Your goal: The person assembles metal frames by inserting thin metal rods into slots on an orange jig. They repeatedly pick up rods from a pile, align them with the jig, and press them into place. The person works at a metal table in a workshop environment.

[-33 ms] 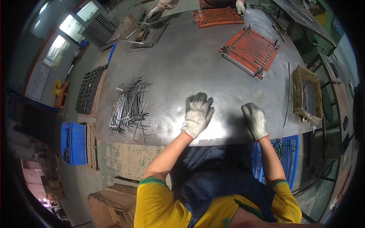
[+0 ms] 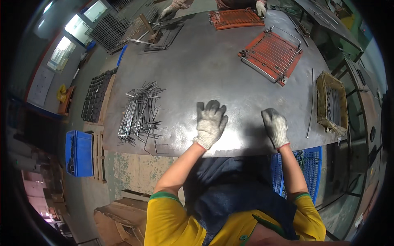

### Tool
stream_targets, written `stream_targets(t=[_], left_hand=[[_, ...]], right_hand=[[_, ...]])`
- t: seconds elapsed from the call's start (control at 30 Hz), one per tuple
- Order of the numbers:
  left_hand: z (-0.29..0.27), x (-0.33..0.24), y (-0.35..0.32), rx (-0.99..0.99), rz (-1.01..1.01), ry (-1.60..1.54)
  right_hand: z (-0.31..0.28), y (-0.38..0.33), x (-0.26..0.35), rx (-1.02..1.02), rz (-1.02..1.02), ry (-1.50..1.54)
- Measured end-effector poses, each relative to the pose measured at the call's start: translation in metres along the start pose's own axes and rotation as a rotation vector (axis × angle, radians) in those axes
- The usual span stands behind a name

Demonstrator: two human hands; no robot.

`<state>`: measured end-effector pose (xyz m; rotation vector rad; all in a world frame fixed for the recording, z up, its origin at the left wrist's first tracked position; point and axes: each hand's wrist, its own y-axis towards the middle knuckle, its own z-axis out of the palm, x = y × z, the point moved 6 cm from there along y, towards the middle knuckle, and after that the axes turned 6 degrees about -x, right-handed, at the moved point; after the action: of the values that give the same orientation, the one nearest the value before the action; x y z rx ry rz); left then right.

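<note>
My left hand point(image 2: 211, 126), in a pale knit glove with dark fingertips, is over the metal table point(image 2: 188, 69) near its front edge. Its fingers are spread and it holds nothing. To the right, my right hand point(image 2: 275, 127) wears a matching glove and rests at the table with its fingers curled in. No object shows in it, though its palm side is hidden. Left of my left hand lies a loose pile of thin bent metal rods point(image 2: 141, 110). Beyond my right hand is an orange-red jig point(image 2: 271, 55) with a wire rack of parallel bars on it.
Across the table a person's gloved hands point(image 2: 168, 13) are by dark wire frames point(image 2: 166, 37) and a second orange-red jig point(image 2: 236, 18). At right stand a long thin rod point(image 2: 310, 102) and a yellowish box point(image 2: 322, 119) of rods. Blue crates point(image 2: 84, 153) sit below table level.
My left hand has shifted slightly left and its fingers have spread a little wider. The right hand stays almost where it was. The co-worker's strip by the wire frames has moved slightly.
</note>
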<state>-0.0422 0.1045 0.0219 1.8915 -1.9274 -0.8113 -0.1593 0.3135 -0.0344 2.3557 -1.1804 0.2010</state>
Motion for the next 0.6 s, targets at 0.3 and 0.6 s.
stream_targets(t=[0.3, 0.6], left_hand=[[-0.003, 0.036, -0.013, 0.001, -0.07, -0.016], [0.002, 0.044, -0.015, -0.034, -0.079, -0.006]], right_hand=[[0.001, 0.022, 0.001, -0.168, 0.205, 0.112], [0.001, 0.024, 0.005, -0.132, 0.21, 0.084]])
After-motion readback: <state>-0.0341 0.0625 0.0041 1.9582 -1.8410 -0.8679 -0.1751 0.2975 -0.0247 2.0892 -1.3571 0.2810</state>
